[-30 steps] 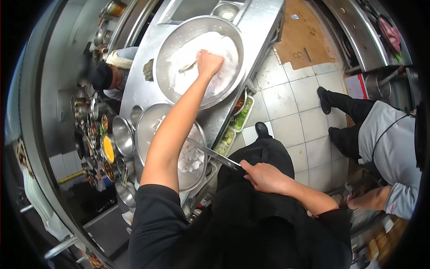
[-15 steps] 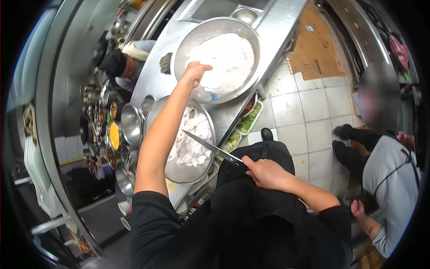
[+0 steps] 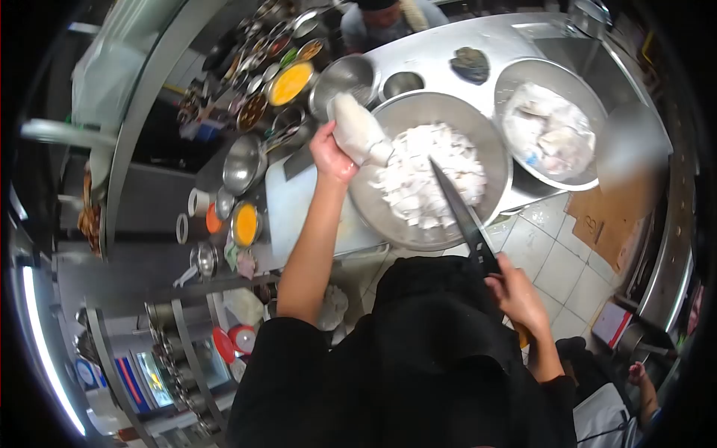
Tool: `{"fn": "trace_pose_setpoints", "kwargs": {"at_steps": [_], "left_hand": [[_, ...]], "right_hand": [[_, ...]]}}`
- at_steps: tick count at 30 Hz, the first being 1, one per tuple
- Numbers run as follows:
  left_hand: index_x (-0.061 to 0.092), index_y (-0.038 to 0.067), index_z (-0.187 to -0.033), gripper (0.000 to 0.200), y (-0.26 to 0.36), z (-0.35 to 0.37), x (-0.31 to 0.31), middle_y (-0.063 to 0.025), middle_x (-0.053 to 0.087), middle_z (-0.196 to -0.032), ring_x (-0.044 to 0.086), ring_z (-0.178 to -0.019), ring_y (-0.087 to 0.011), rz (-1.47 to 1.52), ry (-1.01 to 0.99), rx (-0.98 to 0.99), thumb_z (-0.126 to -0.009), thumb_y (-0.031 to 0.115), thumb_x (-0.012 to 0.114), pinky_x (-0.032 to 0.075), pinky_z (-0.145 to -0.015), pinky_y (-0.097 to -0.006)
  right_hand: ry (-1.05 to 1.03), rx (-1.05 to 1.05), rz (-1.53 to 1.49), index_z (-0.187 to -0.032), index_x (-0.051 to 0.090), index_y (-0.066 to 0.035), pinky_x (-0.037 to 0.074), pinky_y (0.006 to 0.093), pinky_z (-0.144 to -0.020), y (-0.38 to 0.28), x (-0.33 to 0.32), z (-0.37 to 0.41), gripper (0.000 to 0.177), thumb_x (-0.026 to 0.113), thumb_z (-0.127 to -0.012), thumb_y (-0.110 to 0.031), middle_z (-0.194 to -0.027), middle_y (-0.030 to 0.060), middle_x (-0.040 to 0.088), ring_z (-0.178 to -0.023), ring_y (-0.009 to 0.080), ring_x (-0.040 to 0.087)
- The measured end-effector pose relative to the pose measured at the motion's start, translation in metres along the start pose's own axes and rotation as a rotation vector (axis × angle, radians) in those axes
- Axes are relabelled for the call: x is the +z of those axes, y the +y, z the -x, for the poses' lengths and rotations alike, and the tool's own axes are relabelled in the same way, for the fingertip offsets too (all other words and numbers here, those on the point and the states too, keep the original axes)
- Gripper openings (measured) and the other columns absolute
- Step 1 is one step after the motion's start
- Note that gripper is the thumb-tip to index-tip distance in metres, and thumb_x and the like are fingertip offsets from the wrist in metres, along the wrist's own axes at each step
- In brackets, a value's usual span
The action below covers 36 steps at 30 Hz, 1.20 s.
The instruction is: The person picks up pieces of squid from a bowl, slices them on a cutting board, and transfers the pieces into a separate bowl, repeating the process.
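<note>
My left hand (image 3: 333, 155) grips a large pale, smooth piece of meat or seafood (image 3: 358, 130), raised at the left rim of a big metal bowl (image 3: 385, 228). White cut pieces (image 3: 432, 175) fill much of that bowl. In my right hand (image 3: 517, 293) is the black handle of a long knife (image 3: 464, 216), whose tip points over the cut pieces. A second metal bowl (image 3: 517, 73) at the right holds more large pale pieces (image 3: 549, 128). Left of the big bowl lies a white cutting board (image 3: 293, 216).
Smaller bowls with yellow liquid (image 3: 291, 84) stand at the left. A dark bundle (image 3: 470, 66) lies on the metal counter (image 3: 418, 54). One person (image 3: 388, 21) is beyond the counter, another (image 3: 605, 407) at the lower right. A sink (image 3: 597, 63) is at the upper right.
The view has turned. My left hand has left the bowl of large pieces and now holds one beside the bowl of cut pieces. The knife stays in my right hand.
</note>
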<state>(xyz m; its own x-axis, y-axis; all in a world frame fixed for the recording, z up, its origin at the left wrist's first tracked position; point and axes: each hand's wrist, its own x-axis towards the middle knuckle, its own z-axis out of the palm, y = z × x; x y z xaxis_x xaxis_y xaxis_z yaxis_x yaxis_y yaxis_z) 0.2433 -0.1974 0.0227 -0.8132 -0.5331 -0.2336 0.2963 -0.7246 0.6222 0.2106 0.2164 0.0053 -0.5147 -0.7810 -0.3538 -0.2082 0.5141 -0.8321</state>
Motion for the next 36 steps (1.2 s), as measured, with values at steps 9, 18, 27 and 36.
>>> {"fn": "trace_pose_setpoints", "kwargs": {"at_steps": [9, 18, 27, 36], "left_hand": [[0.055, -0.002, -0.116, 0.042, 0.107, 0.119, -0.221, -0.0165, 0.063, -0.109, 0.062, -0.099, -0.0326, 0.053, 0.216, 0.090, -0.082, 0.022, 0.051, 0.049, -0.091, -0.0463], [0.055, -0.003, -0.117, 0.040, 0.174, 0.128, -0.306, -0.0154, 0.063, -0.111, 0.062, -0.100, -0.0251, -0.775, 0.154, -0.190, -0.080, 0.010, 0.062, 0.048, -0.091, -0.0364], [0.060, -0.006, -0.112, 0.037, 0.207, 0.118, -0.319, -0.0144, 0.066, -0.102, 0.063, -0.094, -0.0202, -1.227, 0.167, -0.085, -0.078, 0.007, 0.063, 0.049, -0.083, -0.0302], [0.058, -0.002, -0.113, 0.033, 0.248, 0.134, -0.263, -0.0088, 0.066, -0.099, 0.063, -0.087, -0.0161, -1.380, 0.229, 0.054, -0.082, 0.007, 0.063, 0.049, -0.079, -0.0301]], "right_hand": [[0.043, 0.124, -0.155, -0.130, 0.039, 0.000, 0.039, 0.0232, -0.041, -0.098, 0.089, -0.028, 0.041, 0.049, -0.090, 0.002, -0.063, 0.0041, 0.051, -0.049, 0.0085, 0.049], [0.054, 0.213, -0.137, -0.128, 0.037, 0.005, 0.040, 0.0215, -0.040, -0.158, 0.191, -0.030, 0.041, 0.049, -0.090, 0.001, -0.072, 0.0058, 0.054, -0.052, 0.0084, 0.050], [0.135, 0.277, -0.072, -0.126, 0.039, 0.004, 0.039, 0.0214, -0.040, -0.179, 0.205, -0.014, 0.038, 0.049, -0.090, 0.000, -0.070, 0.0059, 0.055, -0.053, 0.0086, 0.051], [0.082, 0.211, -0.155, -0.105, 0.050, 0.001, 0.036, 0.0275, -0.047, -0.188, 0.188, -0.027, 0.024, 0.048, -0.085, -0.012, -0.064, 0.0069, 0.051, -0.052, 0.0131, 0.044]]}}
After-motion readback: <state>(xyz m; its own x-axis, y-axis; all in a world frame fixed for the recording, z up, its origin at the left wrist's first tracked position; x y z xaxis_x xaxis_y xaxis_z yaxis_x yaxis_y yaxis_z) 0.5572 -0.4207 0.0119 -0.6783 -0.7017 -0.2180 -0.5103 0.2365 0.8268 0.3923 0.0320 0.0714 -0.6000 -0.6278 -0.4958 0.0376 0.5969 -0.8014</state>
